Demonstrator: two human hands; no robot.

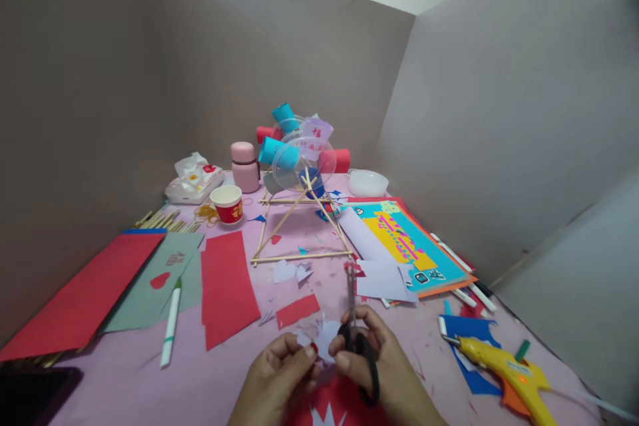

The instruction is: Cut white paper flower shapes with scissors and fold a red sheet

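Black-handled scissors (352, 309), tips forward (axis likewise)

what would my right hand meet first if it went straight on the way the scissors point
Probably the red scraps by the tips of the scissors, then the near right corner of the stick frame; the right hand's height is unclear, so it might pass over.

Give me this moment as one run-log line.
left hand: holds pale paper | right hand: holds black-handled scissors | ahead: stick frame
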